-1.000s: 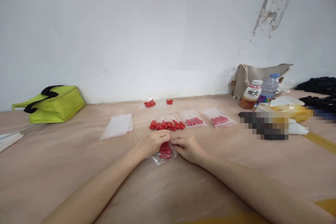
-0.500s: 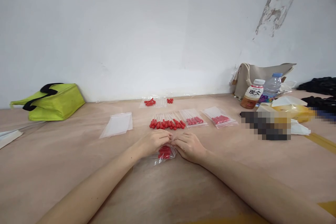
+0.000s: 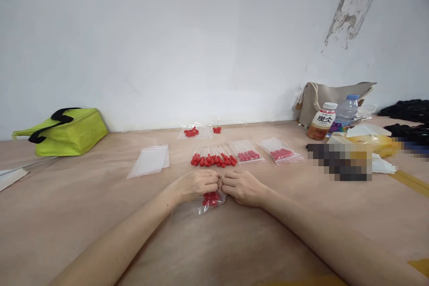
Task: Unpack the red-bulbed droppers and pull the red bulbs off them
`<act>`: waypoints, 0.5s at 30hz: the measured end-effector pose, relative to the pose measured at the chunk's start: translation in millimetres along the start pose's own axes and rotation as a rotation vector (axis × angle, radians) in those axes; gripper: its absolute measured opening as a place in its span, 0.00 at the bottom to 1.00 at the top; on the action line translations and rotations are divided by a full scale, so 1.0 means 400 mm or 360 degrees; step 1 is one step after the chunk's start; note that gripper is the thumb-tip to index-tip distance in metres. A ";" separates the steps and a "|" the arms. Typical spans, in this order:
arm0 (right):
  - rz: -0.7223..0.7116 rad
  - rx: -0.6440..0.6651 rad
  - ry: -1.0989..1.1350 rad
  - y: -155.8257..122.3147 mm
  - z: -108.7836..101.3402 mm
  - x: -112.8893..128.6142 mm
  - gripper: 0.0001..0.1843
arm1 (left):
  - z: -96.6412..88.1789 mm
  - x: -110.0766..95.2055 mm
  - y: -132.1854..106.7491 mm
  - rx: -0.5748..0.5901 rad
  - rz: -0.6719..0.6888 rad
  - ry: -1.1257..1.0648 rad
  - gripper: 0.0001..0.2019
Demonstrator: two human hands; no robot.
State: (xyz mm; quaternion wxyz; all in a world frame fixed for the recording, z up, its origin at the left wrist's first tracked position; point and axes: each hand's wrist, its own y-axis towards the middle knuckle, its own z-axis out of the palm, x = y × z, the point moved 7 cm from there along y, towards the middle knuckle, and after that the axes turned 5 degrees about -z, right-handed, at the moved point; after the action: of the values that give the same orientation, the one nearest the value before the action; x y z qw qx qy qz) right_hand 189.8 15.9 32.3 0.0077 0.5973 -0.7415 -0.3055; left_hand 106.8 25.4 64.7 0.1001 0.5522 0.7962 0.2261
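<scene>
Close together at the middle of the table, my left hand [image 3: 197, 185] and my right hand [image 3: 245, 188] pinch a clear plastic zip bag [image 3: 203, 210] between their fingertips. Red-ended sticks [image 3: 211, 198] show inside it; the hands hide its upper part. Just beyond my fingers lies a row of loose sticks [image 3: 213, 160] with red ends towards me and thin pale shafts pointing away. To its right rest a filled zip bag [image 3: 248, 155] and a small pile of filled bags [image 3: 280, 153]. Flat, translucent bags [image 3: 149, 161] overlap on the left.
Near the wall lies clear plastic with more red-ended sticks [image 3: 191, 132]. A lime-green bag [image 3: 73, 133] stands far left. On the right are a brown drink bottle [image 3: 321, 123], a clear bottle [image 3: 346, 109], a beige bag [image 3: 308, 103] and a yellow packet [image 3: 377, 142].
Both hands have drawn slightly nearer to me, with the fingers curled more tightly together at the bag. The bag stays between them. The other things have not moved.
</scene>
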 end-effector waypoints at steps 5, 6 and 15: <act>0.0203 0.0038 0.0211 -0.033 -0.014 -0.032 0.11 | -0.020 0.001 -0.024 0.0071 0.0243 0.0230 0.11; 0.0250 0.0017 0.0306 -0.036 -0.018 -0.035 0.11 | -0.018 0.005 -0.028 0.0065 0.0197 0.0236 0.11; 0.0899 -0.0182 0.1071 -0.025 0.014 -0.071 0.08 | -0.002 0.037 -0.149 0.0140 -0.0995 -0.0382 0.20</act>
State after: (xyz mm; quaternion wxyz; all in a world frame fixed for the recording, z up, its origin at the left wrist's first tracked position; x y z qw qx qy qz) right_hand 204.7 42.8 33.3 0.3649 0.4360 -0.8138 -0.1204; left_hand 51.3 21.9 38.5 0.2338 0.3076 0.9186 0.0833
